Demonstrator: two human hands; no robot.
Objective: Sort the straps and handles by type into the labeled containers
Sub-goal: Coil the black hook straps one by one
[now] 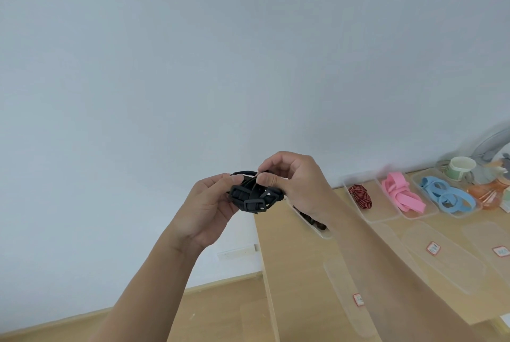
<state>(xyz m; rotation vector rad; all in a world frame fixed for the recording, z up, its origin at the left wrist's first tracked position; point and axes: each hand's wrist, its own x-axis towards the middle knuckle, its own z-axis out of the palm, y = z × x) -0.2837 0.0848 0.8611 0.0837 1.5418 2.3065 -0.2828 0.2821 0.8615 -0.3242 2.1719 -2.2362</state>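
Curled fingers (271, 179) and thumb of the right hand (295, 184) pinch the top of a black strap bundle (249, 198) with plastic buckles. The left hand (211, 203) grips it from the other side, both raised just off the table's (298, 259) left edge. Along the far edge, clear containers (379, 210) hold a red-striped strap (360, 196), pink straps (401, 194) and blue loops (447, 195), with 3 labelled lids (452, 267) nearer the front edge.

Plain indoor room, home or office not determinable: bare pale wall (193, 65), wood-look floor (220, 311), wall socket (238, 251), and a light wooden counter (298, 253) carrying clear plastic containers (383, 214), labelled lids (452, 267) and a cup (461, 169).
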